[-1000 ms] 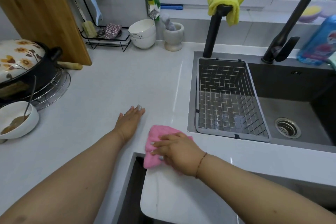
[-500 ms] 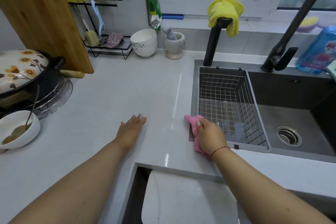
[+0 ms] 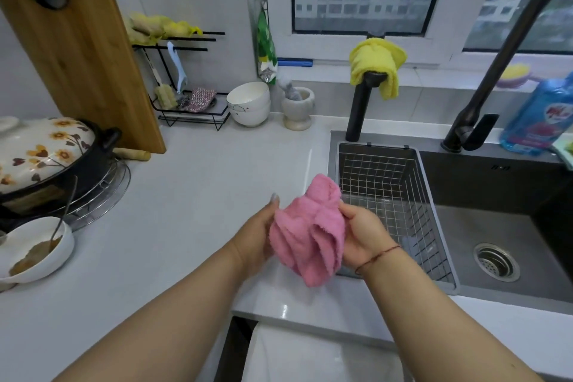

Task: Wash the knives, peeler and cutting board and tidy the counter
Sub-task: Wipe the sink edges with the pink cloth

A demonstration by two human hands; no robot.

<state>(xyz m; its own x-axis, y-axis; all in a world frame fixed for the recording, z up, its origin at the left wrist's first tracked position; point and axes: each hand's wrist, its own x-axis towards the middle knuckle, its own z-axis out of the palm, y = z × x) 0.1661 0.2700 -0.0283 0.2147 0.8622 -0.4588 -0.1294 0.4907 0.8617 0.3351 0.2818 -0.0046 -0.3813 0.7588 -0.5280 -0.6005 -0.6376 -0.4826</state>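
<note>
A crumpled pink cloth (image 3: 308,232) hangs above the white counter (image 3: 192,205), just left of the sink. My right hand (image 3: 362,229) grips its right side with curled fingers. My left hand (image 3: 257,232) holds its left side, mostly hidden behind the cloth, one fingertip showing on top. The wooden cutting board (image 3: 83,68) leans upright against the wall at the back left. A peeler with a pale blue handle (image 3: 177,67) hangs on the black rack (image 3: 186,102). No knife is in view.
A wire basket (image 3: 390,195) sits in the left part of the dark sink (image 3: 502,236). A black faucet (image 3: 496,71), a yellow cloth (image 3: 376,63) on a post and a blue bottle (image 3: 539,115) stand behind. A flowered pot (image 3: 46,155), a bowl with spoon (image 3: 34,248), stacked white bowls (image 3: 248,104) and a mortar (image 3: 297,112) occupy the counter.
My right hand lifted the pink cloth off the counter by the sink edge. My left hand left the counter and came over to take the cloth's other side.
</note>
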